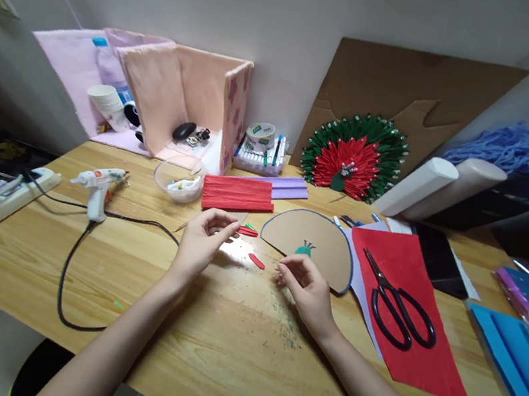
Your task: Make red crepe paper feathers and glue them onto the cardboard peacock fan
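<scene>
My left hand (203, 242) is over the table, thumb and fingertips pinched together beside small red and green paper strips (247, 231). Whether anything is between those fingertips I cannot make out. A single red paper petal (256, 261) lies on the wood between my hands. My right hand (307, 290) is closed too, fingers curled toward the thumb; what they hold, if anything, is too small to name. Just behind it lies a rounded cardboard piece (332, 246) with a blue edge. On that piece sits a green paper shape (304, 250), partly covered by my right hand.
Black-handled scissors (396, 301) lie on red paper (440, 362) at the right. A glue gun (99, 189) stands at the left, its black cable looping across the table. Behind are a clear bowl (161, 174), folded red crepe paper (237, 195) and a red-green paper fan (353, 152).
</scene>
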Tool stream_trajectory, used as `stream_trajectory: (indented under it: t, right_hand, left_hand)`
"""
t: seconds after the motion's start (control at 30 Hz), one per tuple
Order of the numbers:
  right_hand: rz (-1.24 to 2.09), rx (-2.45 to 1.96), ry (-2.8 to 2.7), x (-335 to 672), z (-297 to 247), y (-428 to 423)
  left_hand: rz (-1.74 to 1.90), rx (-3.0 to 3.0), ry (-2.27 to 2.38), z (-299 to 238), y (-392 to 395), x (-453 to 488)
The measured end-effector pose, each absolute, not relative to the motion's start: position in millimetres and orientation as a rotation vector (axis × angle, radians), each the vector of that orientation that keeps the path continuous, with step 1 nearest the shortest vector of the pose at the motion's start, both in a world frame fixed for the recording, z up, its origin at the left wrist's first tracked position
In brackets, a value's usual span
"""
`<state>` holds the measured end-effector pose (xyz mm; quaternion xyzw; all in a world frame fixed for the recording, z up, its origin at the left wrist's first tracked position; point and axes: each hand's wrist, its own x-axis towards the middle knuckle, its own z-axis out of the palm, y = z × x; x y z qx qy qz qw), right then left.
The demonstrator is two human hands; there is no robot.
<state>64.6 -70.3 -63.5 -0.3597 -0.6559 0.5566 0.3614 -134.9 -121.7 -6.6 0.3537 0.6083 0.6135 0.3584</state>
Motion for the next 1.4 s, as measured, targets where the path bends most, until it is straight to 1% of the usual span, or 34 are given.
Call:
stream_trajectory:
  t: [0.13,0.23,0.4,0.47,0.53,0.57,0.7,0.83,0.93,1.03,1.13,1.2,1.23,1.4]
  right_hand:
    - [1.506,-0.865,-1.762,57,-54,-77]
    - [1.566,-0.755,-1.907,32,-43,-83]
    - [1.657,-0.539,-2.070,-72,-37,-100]
    - [1.596,-0.477,-2.132,-127,-40,-112]
    - [1.347,-0.587,-2.258,-179,-43,-126]
    - [1.291,-0.625,-2.272,-202,-44,-132]
    - [1.186,-0.717,-2.274,-269,-43,-153]
    - [1.151,-0.852,-2.246,-299,-42,-164]
    - [1.226,-0.839,-2.237,-301,-41,-163]
    - [1.356,-0.711,-2.214,-279,-34,-154]
    - [1.469,-0.502,-2.144,-235,-18,-142]
    - [1.614,-0.177,-2.034,-201,-4,-135]
    - [1.692,-0.086,-2.012,-185,3,-133]
    - [2.029,0.106,-1.951,-134,26,-129]
  left_hand:
    - [1.764,0.912,1.662,19,-148,-166]
    - [1.855,0.859,1.778,27,-184,-195]
    - [1.970,0.671,1.932,18,-253,-239]
    - [2.010,0.592,1.977,11,-277,-253]
    - [2.048,0.517,2.014,3,-295,-265]
    - [2.065,0.480,2.027,-2,-302,-270]
    - [2.152,0.372,1.931,-22,-316,-292]
    - [2.260,0.275,1.815,-40,-315,-309]
    - [2.337,0.226,1.682,-47,-312,-315]
    - [2.414,0.191,1.559,-48,-309,-315]
    - [2.451,0.202,1.442,-43,-302,-310]
    - [2.465,0.251,1.222,-37,-295,-303]
    - [2.451,0.265,1.150,-35,-290,-299]
    - [2.343,0.304,0.967,-27,-268,-277]
